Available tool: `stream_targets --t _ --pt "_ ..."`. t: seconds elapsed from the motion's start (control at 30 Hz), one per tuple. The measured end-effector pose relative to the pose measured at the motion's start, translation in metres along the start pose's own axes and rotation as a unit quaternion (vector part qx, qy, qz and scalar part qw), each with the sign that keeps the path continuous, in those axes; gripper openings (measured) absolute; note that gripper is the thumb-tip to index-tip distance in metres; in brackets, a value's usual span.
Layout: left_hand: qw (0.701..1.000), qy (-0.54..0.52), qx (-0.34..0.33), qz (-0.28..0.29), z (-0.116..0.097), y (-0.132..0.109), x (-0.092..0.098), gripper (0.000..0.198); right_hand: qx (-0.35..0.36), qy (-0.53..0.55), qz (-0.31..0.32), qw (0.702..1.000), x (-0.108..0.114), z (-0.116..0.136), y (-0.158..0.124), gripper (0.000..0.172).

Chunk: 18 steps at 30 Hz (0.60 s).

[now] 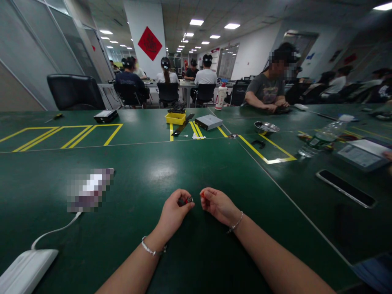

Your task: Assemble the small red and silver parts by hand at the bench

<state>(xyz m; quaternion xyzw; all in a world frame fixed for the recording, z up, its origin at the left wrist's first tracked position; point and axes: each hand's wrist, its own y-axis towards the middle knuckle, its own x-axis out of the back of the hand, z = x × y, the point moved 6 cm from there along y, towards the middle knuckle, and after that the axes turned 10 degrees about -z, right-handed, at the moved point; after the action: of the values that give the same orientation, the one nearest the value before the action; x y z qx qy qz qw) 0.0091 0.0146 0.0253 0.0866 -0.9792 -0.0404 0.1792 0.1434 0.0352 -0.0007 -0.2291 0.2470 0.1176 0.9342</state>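
Observation:
Just above the green table, my left hand (174, 210) is closed on a small dark part (189, 199) with some red and a metallic-looking end; most of it is hidden by the fingers. A short gap to the right, my right hand (221, 206) pinches a tiny orange-red piece (202, 195) between thumb and fingertips. The kind of either piece is too small to make out. The two hands face each other, and the pieces are apart.
A phone (92, 190) on a white cable lies left, near a white power bank (29, 269). Further off are a yellow bin (175, 119), a grey metal box (208, 122), a steel bowl (266, 127), a water bottle (326, 136) and another phone (346, 188). A person (269, 85) sits across the table.

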Motion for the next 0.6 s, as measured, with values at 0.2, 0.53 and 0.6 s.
stream_targets --t 0.2,0.53,0.6 --pt "1.0 0.006 -0.008 0.004 0.001 -0.001 -0.001 0.012 0.023 -0.014 0.007 1.0 -0.001 0.001 0.001 0.019" --pt "0.996 -0.078 0.02 0.046 0.003 -0.003 -0.011 0.018 0.021 -0.033 0.009 0.999 -0.002 -0.001 0.001 0.013" --pt "0.996 -0.072 0.012 0.052 0.001 -0.004 -0.01 0.018 0.017 -0.032 0.006 0.999 -0.002 -0.001 0.001 0.013"
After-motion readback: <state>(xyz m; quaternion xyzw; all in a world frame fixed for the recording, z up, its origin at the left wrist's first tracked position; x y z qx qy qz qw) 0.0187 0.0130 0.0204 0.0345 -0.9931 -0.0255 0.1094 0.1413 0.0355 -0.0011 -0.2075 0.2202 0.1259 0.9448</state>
